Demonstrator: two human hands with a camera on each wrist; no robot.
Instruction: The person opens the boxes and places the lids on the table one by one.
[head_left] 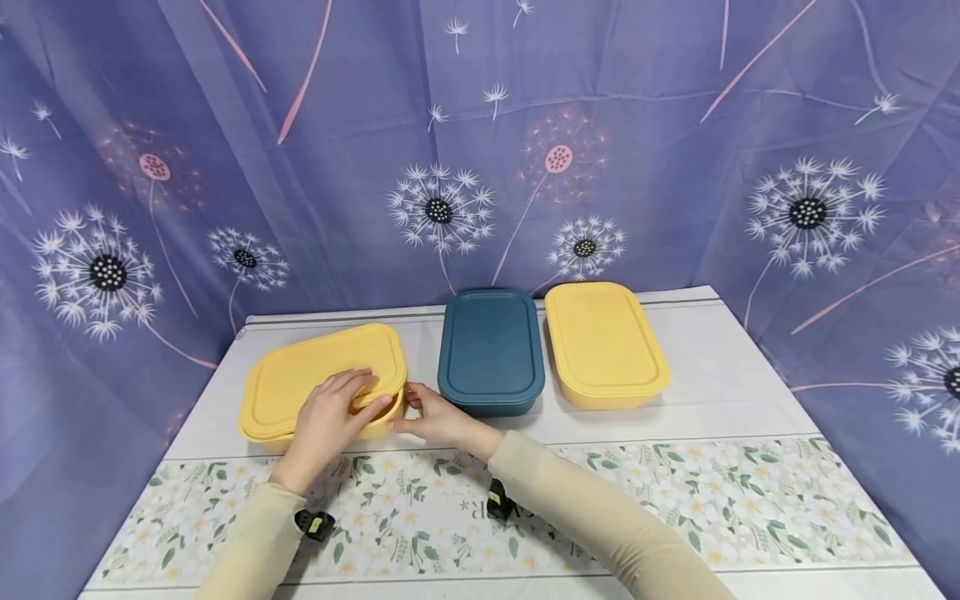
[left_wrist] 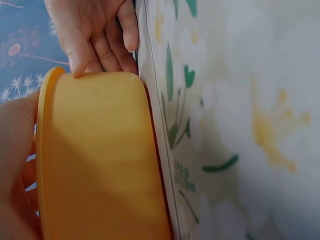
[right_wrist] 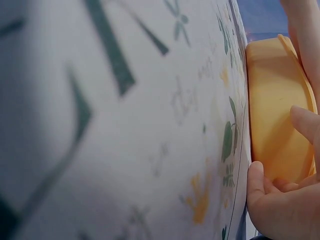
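Note:
A yellow rectangular food container point(head_left: 371, 429) stands at the left of the table, its yellow lid point(head_left: 315, 371) raised at the near right corner, where a dark gap shows. My left hand point(head_left: 326, 425) pinches that lid corner, fingers on top and thumb at the edge. Around the container's right end, my right hand point(head_left: 431, 417) holds the wall with its thumb on the front side. In the right wrist view, the right hand point(right_wrist: 287, 205) lies against the yellow wall point(right_wrist: 272, 100). The left wrist view shows the container wall point(left_wrist: 100, 145) close up; the inside is hidden.
A dark blue lidded container point(head_left: 491, 346) stands just right of my right hand. Beside it is another yellow lidded container point(head_left: 606, 342). A floral-banded white cloth point(head_left: 720, 500) covers the table, and a purple dandelion curtain point(head_left: 645, 150) hangs behind and at both sides.

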